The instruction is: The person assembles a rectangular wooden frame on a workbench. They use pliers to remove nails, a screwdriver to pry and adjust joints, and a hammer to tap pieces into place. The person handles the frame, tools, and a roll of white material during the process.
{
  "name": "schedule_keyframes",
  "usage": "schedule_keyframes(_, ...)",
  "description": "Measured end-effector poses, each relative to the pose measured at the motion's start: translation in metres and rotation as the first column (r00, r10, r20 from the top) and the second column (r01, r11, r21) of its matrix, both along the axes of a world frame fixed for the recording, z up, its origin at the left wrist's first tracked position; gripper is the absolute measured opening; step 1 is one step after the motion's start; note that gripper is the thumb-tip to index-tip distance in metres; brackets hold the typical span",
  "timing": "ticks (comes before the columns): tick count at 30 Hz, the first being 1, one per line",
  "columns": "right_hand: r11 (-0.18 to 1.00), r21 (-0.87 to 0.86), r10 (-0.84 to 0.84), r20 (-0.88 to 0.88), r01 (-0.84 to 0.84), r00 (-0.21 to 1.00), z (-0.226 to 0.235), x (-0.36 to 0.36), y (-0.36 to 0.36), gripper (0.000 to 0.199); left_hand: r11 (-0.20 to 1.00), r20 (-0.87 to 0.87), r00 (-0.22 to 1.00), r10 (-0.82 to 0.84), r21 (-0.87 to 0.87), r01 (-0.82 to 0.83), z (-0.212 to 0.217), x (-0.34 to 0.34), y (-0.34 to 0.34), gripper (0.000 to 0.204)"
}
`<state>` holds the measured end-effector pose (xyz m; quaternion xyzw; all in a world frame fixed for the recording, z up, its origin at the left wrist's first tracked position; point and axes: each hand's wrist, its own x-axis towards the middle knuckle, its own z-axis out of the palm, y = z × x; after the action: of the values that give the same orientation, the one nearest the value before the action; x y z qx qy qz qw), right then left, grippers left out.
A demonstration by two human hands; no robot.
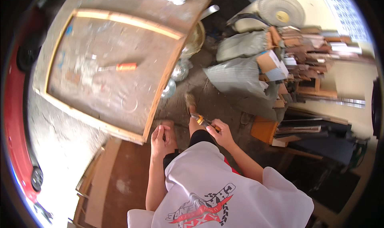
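Note:
My right hand grips a pair of pliers with yellow-and-black handles, its head pointing away from me over my leg. In front of my left thigh, my left hand is closed with the fingers curled; what it may hold is hidden. Ahead to the left, a rectangular wooden frame lies on a worn worktable. Inside the frame a screwdriver with an orange handle rests on the tabletop. Neither hand touches the frame.
Grey sacks with wood offcuts stand ahead to the right, beside stacked wood strips. A fan is behind them. Clear plastic bottles sit by the table's right edge. Brown boards lean at near left; a red car is at far left.

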<state>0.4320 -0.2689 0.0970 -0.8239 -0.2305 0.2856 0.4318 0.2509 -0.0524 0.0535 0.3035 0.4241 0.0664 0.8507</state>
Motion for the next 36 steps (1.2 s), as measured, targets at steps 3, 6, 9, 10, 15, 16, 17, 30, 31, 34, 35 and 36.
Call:
schedule_keyframes(3,0.932,-0.144,-0.354,-0.172,0.332,0.919,-0.039,-0.002,-0.074,0.036,0.993,0.083,0.996,0.045,-0.112,-0.035,-0.004,0.042,-0.004,0.038)
schedule_keyframes(6,0.837,-0.261,-0.525,-0.133,0.482,0.84,-0.081,-0.002,-0.149,0.042,0.931,-0.183,0.929,-0.321,0.122,0.345,-0.023,0.113,-0.032,0.043)
schedule_keyframes(9,0.767,-0.357,-0.612,-0.155,0.533,0.776,-0.105,-0.006,-0.218,0.046,0.856,-0.283,0.821,-0.497,-0.006,0.517,-0.03,0.195,-0.095,0.046)
schedule_keyframes(10,0.725,-0.438,-0.649,-0.177,0.532,0.739,-0.109,-0.008,-0.238,0.047,0.843,-0.274,0.817,-0.507,0.041,0.536,-0.027,0.225,-0.124,0.045)
schedule_keyframes(15,0.709,-0.407,-0.699,-0.298,0.576,0.65,-0.111,-0.007,-0.313,0.045,0.868,0.166,0.868,-0.468,-0.097,0.486,0.017,0.375,-0.244,0.048)
schedule_keyframes(16,0.678,-0.439,-0.731,-0.316,0.589,0.605,-0.11,-0.005,-0.323,0.045,0.931,0.194,0.925,-0.328,-0.103,0.351,0.027,0.402,-0.27,0.052)
schedule_keyframes(17,0.672,-0.395,-0.74,-0.347,0.626,0.576,-0.11,-0.002,-0.332,0.045,0.912,0.064,0.913,-0.403,-0.062,0.406,0.03,0.424,-0.28,0.052)
schedule_keyframes(30,0.876,-0.221,-0.457,-0.096,0.428,0.884,-0.132,0.112,-0.293,0.044,0.919,-0.229,0.959,-0.167,0.316,0.236,0.018,0.236,-0.118,0.036)
schedule_keyframes(31,0.917,-0.063,-0.396,-0.016,0.395,0.918,-0.133,0.12,-0.278,0.039,0.92,-0.272,0.96,-0.063,0.356,0.161,0.025,0.208,-0.096,0.037)
schedule_keyframes(34,0.962,-0.014,-0.271,-0.073,0.271,0.96,-0.125,0.154,-0.219,0.033,0.725,-0.265,0.899,0.348,0.684,-0.079,0.042,0.124,-0.046,0.038)
schedule_keyframes(35,0.977,-0.112,-0.209,-0.333,0.182,0.919,-0.115,0.171,-0.203,0.034,0.685,-0.273,0.846,0.459,0.715,-0.141,0.044,0.097,-0.028,0.037)
schedule_keyframes(36,0.978,-0.194,-0.172,-0.566,0.073,0.806,-0.107,0.184,-0.181,0.037,0.584,-0.239,0.788,0.568,0.791,-0.182,0.042,0.072,-0.011,0.035)
